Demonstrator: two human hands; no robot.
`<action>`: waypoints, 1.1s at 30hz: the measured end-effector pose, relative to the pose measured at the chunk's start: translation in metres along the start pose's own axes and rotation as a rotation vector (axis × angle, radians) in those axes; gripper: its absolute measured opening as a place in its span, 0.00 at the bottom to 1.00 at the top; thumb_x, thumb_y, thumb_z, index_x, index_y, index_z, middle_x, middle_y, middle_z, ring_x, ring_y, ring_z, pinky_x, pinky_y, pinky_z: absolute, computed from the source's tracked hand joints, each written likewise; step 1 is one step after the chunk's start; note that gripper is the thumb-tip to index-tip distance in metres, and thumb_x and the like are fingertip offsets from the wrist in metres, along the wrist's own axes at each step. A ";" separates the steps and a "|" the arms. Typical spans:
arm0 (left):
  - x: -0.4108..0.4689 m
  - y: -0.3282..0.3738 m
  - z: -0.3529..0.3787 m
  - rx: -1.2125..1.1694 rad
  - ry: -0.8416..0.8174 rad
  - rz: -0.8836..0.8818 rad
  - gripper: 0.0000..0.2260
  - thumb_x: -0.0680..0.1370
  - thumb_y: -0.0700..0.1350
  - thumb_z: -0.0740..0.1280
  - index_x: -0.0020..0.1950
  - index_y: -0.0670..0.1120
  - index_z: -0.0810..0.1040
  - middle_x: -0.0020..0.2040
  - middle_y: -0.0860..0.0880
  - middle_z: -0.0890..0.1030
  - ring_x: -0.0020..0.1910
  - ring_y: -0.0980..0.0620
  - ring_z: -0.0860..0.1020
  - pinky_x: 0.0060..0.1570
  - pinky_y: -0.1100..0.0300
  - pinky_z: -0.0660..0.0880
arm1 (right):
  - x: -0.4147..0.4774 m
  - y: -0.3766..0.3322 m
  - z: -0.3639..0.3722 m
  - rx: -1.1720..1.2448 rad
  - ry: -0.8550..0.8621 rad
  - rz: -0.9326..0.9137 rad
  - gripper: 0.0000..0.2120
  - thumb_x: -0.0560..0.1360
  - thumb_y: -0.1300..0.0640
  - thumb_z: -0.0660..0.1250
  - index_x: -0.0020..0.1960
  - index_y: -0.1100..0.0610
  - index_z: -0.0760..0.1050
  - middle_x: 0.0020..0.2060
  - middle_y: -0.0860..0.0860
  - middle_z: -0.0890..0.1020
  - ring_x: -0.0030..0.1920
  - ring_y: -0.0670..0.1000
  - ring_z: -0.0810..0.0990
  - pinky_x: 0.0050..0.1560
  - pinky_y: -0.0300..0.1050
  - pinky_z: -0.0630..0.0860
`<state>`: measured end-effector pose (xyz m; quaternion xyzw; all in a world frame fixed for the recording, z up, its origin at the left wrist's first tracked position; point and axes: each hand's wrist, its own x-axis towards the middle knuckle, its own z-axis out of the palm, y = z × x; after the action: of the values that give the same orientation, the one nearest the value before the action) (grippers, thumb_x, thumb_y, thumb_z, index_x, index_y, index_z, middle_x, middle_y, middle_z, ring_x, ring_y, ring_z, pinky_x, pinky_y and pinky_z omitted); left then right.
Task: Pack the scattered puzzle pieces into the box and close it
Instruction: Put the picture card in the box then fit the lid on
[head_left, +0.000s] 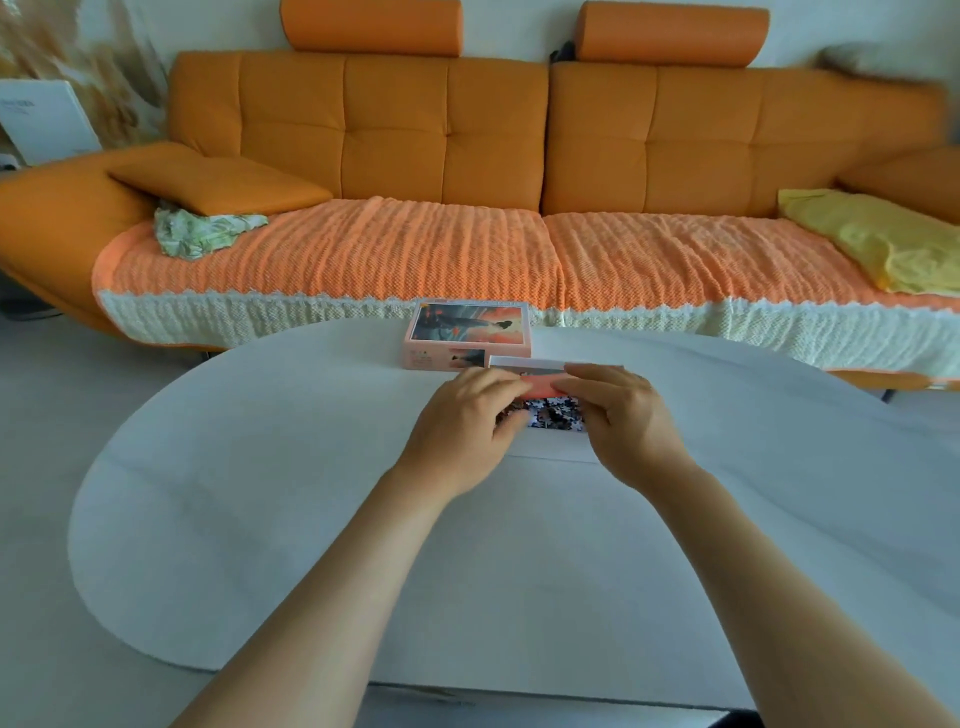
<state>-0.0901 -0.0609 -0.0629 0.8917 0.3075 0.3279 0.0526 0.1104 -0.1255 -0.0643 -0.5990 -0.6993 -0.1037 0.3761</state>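
Observation:
A white box tray (550, 441) with a pink far wall sits on the white table (311, 493), a little beyond the middle. Dark and white puzzle pieces (556, 413) lie heaped inside it. My left hand (467, 426) grips the tray's left side, its fingers curled over the rim. At the right side and far edge my right hand (618, 415) holds the tray, fingers reaching over the pink wall. Just behind the tray, at the table's far edge, the pink box lid (467, 332) lies picture side up. I see no loose pieces on the table.
An orange sofa (467, 156) with a knitted cover runs behind the table, close to its far edge. On it lie an orange cushion (218, 182), a patterned cloth (202, 234) and a yellow cloth (883, 239). The table's rounded edge curves away at the left.

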 end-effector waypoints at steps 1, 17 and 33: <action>0.001 0.001 0.005 0.001 -0.039 0.001 0.13 0.79 0.49 0.65 0.63 0.49 0.79 0.58 0.53 0.80 0.58 0.51 0.74 0.60 0.55 0.70 | -0.001 0.004 0.000 -0.011 -0.026 0.024 0.17 0.72 0.69 0.65 0.55 0.55 0.83 0.55 0.51 0.84 0.53 0.55 0.81 0.54 0.56 0.76; 0.023 -0.031 0.008 -0.096 0.081 -0.203 0.16 0.81 0.50 0.63 0.67 0.48 0.75 0.65 0.50 0.75 0.67 0.50 0.68 0.67 0.55 0.63 | 0.023 -0.026 0.004 -0.109 -0.334 0.204 0.24 0.79 0.38 0.52 0.70 0.45 0.69 0.72 0.51 0.68 0.73 0.53 0.64 0.74 0.57 0.51; 0.036 -0.106 0.003 -0.370 0.005 -0.685 0.31 0.79 0.58 0.61 0.79 0.51 0.56 0.78 0.51 0.59 0.76 0.49 0.59 0.73 0.47 0.59 | 0.106 -0.031 0.061 -0.211 -0.659 0.457 0.25 0.79 0.39 0.47 0.73 0.46 0.60 0.68 0.58 0.71 0.69 0.60 0.68 0.69 0.74 0.38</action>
<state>-0.1214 0.0461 -0.0765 0.7121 0.5230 0.3437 0.3182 0.0579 -0.0169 -0.0289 -0.7752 -0.6169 0.1084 0.0819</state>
